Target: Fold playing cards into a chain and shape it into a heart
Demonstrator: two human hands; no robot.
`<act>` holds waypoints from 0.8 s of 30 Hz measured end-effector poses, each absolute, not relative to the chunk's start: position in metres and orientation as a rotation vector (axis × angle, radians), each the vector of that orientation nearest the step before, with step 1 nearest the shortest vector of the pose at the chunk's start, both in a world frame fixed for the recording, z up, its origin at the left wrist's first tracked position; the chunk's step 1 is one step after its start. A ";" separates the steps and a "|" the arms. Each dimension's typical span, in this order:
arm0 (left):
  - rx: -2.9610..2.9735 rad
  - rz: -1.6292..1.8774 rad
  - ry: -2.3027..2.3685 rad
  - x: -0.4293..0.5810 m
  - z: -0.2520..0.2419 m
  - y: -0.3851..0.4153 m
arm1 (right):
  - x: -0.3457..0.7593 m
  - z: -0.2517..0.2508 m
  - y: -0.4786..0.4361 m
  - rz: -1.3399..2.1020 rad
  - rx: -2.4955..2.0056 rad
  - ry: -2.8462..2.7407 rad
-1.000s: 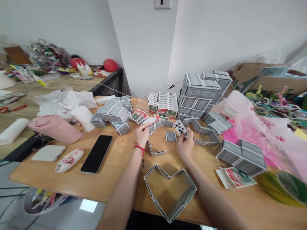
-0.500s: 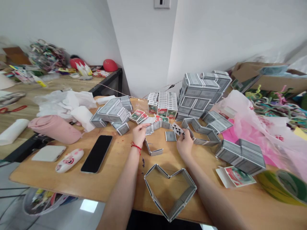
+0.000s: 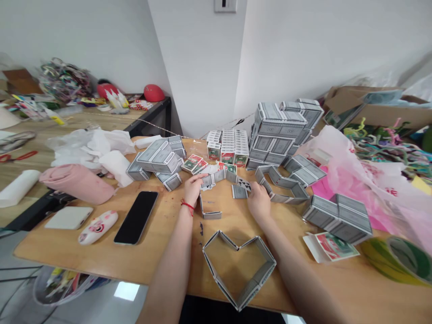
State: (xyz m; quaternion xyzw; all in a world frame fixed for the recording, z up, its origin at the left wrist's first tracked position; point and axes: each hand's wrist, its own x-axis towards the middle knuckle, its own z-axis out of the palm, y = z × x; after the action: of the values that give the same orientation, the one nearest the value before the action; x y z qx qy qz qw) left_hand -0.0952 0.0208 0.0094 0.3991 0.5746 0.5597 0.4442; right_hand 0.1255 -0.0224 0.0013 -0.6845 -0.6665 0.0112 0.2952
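My left hand [image 3: 193, 188], with a red string at the wrist, pinches the left end of a chain of folded grey-backed cards [image 3: 219, 176] standing on the wooden table [image 3: 158, 243]. My right hand [image 3: 258, 200] holds a club-faced card [image 3: 244, 184] against the chain's right end. A single grey card [image 3: 239, 191] lies flat between my hands. A short bent piece of card strip [image 3: 209, 213] stands just below my left hand. A finished heart-shaped card ring [image 3: 239, 269] sits near the table's front edge.
A black phone [image 3: 136, 217], a white pad [image 3: 68, 217] and a pink-and-white toy [image 3: 97, 226] lie at left. Stacks of card boxes [image 3: 228, 146] and grey card blocks [image 3: 282, 130] stand behind. Another heart ring [image 3: 282, 185], a grey block [image 3: 339, 219] and pink bags [image 3: 364, 180] fill the right.
My right hand has carried the club card left and down to the chain's right end. My left hand shifted slightly left with the chain.
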 end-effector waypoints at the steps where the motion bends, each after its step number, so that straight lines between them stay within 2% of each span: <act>1: 1.007 1.381 1.421 -0.096 0.009 0.021 | 0.125 0.003 -0.023 0.020 -1.825 -1.807; 10: 1.206 1.331 1.407 -0.098 0.012 0.018 | 0.124 0.006 -0.024 -0.041 -1.842 -1.894; 18: 1.278 1.220 1.282 -0.107 0.017 0.017 | 0.129 -0.007 -0.014 0.337 -1.584 -1.483; 24: 1.366 1.084 1.133 -0.107 0.032 0.023 | 0.128 -0.011 -0.011 0.303 -1.527 -1.526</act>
State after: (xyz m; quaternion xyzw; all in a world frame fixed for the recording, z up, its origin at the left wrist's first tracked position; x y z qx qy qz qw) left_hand -0.1067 0.0225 0.0318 0.5666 0.4697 0.4494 0.5064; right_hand 0.1276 -0.0109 -0.0106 -0.6209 -0.6208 0.1231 0.4626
